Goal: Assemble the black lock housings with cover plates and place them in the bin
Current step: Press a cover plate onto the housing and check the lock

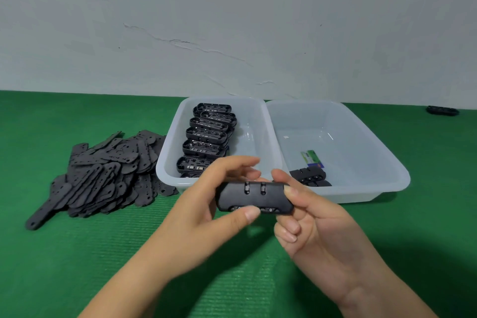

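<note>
Above the green mat's [77, 253] near middle, both hands hold one black lock [254, 197] level. Left hand [206, 214] pinches its left end, thumb below, fingers over the top; right hand [309, 222] pinches the right end between thumb and forefinger, other fingers curled. Behind, the left bin [167, 162] holds a row of open housings [205, 134]. In the right bin's [387, 162] near-left corner lie what look like finished locks [308, 175]. Plates [108, 170] lie heaped toward the mat's left edge.
</note>
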